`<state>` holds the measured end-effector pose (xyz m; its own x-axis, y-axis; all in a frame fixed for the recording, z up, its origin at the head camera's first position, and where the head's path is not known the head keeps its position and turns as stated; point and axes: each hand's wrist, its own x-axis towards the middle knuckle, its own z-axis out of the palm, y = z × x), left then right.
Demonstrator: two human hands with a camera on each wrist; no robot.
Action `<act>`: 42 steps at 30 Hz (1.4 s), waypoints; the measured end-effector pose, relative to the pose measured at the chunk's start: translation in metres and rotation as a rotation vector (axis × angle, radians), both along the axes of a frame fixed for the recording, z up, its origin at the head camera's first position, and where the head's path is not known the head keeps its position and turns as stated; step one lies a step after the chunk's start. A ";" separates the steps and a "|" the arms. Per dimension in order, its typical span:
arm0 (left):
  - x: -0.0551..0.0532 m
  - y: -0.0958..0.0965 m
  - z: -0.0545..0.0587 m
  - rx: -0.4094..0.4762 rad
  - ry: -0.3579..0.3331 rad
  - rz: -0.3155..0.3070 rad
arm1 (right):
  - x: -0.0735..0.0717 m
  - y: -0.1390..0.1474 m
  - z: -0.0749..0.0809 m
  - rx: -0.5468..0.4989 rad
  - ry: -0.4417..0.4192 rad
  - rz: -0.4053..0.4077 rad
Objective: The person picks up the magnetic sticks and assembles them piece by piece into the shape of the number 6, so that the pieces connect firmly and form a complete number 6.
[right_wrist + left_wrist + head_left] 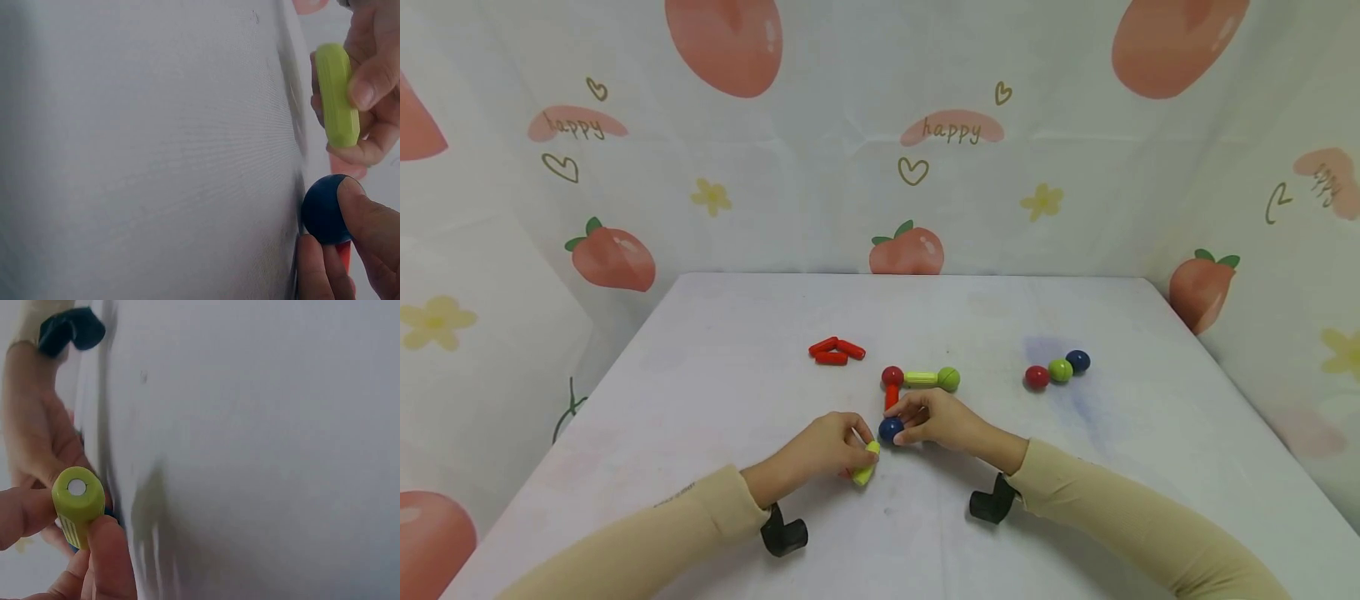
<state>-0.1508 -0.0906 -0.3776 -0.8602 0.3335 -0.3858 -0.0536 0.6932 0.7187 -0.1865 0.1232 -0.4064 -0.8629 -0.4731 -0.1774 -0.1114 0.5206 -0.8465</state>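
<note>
My left hand (831, 443) pinches a yellow-green magnetic rod (76, 506) between thumb and fingers; a round silvery disc shows in its end. Just to the right, my right hand (943, 419) grips a dark blue ball (326, 209) with thumb and fingers. From that ball a red rod (891, 397) runs back to a red ball (892, 377). A second yellow-green rod (921, 379) joins the red ball to a green ball (949, 379), so the pieces form a corner. The held rod is apart from the blue ball in the right wrist view.
Behind the hands, several loose red rods (831, 358) lie grouped on the white table (737, 333). Toward the right, a red ball (1037, 377), a green ball (1060, 370) and a blue ball (1078, 361) sit in a row. A peach-printed cloth (820, 167) hangs behind the table.
</note>
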 end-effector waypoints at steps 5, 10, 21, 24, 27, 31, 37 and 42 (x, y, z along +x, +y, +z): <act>0.006 0.007 -0.005 0.038 -0.027 -0.008 | -0.001 0.001 0.000 -0.008 0.007 0.005; 0.008 0.012 -0.009 0.048 -0.055 0.025 | -0.001 0.001 0.000 -0.011 -0.002 0.005; 0.007 0.016 -0.011 0.076 -0.071 0.069 | -0.002 0.001 0.001 -0.004 -0.003 0.008; 0.005 0.018 -0.012 0.084 -0.072 0.078 | -0.001 0.001 0.002 0.001 -0.003 0.005; 0.004 0.020 -0.013 0.092 -0.075 0.088 | -0.001 0.000 0.002 0.000 -0.004 0.005; 0.003 0.020 -0.013 0.102 -0.085 0.093 | -0.001 0.000 0.001 -0.004 -0.003 0.008; 0.002 0.020 -0.013 0.111 -0.103 0.097 | -0.002 0.001 0.000 -0.004 -0.007 0.001; 0.002 0.021 -0.014 0.129 -0.130 0.110 | -0.003 0.001 -0.001 -0.003 -0.002 0.005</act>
<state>-0.1486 -0.0692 -0.3917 -0.8401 0.2940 -0.4558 -0.2219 0.5805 0.7834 -0.1895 0.1239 -0.4077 -0.8604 -0.4775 -0.1780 -0.1117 0.5175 -0.8483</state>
